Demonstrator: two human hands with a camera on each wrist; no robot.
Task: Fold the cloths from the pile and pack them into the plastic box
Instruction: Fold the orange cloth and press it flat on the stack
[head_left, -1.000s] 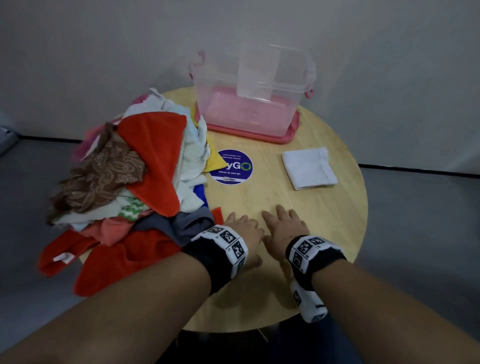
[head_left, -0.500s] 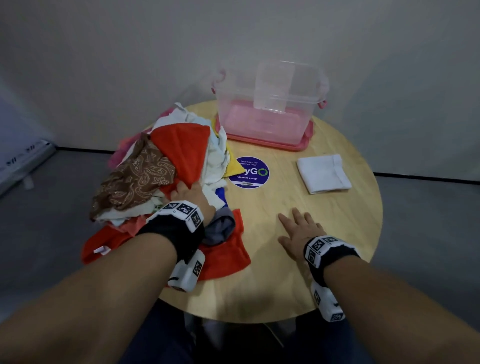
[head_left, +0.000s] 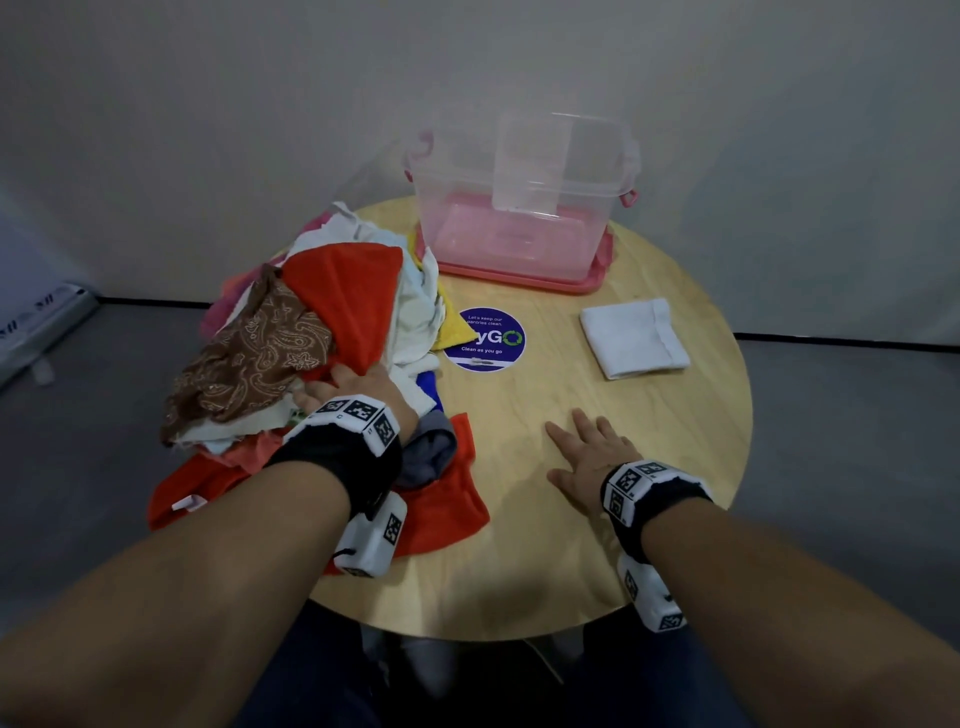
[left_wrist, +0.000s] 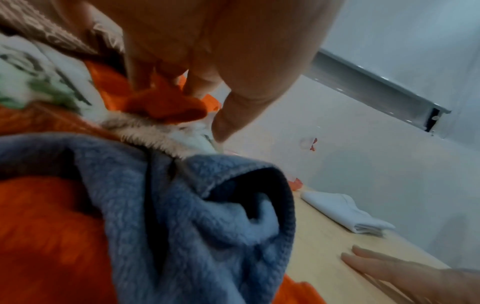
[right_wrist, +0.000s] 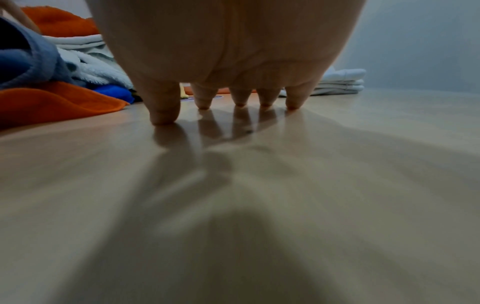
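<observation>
Orange cloth (left_wrist: 166, 107) pinched by L hand (head_left: 358, 387) in pile (head_left: 291, 364) – table (head_left: 597, 395) left edge. R hand (head_left: 584, 460) laid flat, fingers straight, near front edge. Folded white cloth (head_left: 634, 338) – right edge.

The round sticker (head_left: 484, 339) reads "Clean as you go".

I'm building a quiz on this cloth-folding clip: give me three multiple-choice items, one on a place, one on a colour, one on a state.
1. Where does the folded white cloth lie?
A. in the plastic box
B. on the table, right of the round sticker
C. on top of the pile

2. What colour cloth does the left hand pinch?
A. orange
B. yellow
C. blue

3. How is the right hand?
A. curled round a cloth
B. raised over the box
C. flat on the table, fingers spread

Answers: B, it sits on bare wood right of the round sticker; A, the fingers close on orange cloth; C, its fingertips touch the table.
</observation>
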